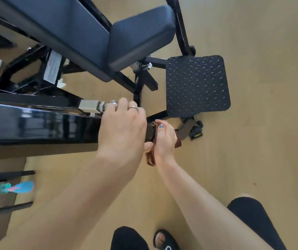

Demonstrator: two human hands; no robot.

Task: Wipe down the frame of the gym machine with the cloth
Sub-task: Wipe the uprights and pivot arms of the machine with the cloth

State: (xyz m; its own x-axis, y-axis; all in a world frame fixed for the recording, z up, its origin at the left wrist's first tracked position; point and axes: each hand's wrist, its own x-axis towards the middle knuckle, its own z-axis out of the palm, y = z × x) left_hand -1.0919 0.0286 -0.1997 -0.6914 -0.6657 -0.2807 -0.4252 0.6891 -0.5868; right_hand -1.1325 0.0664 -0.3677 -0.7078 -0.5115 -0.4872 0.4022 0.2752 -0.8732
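Note:
The gym machine's glossy black frame beam (36,123) runs in from the left at mid-height. My left hand (123,127) lies over the beam's end, fingers curled around it near a silver fitting (90,106). My right hand (164,139) grips a brown cloth (151,159) and presses it against the beam's end face. Most of the cloth is hidden between the two hands; a strip hangs below my right palm.
A dark padded seat and backrest (137,37) slant above the beam. A black tread-plate footrest (197,85) sits on the tan floor to the right, with a small strap (195,130) below it. My sandalled foot (164,239) and dark-clad knees are at the bottom.

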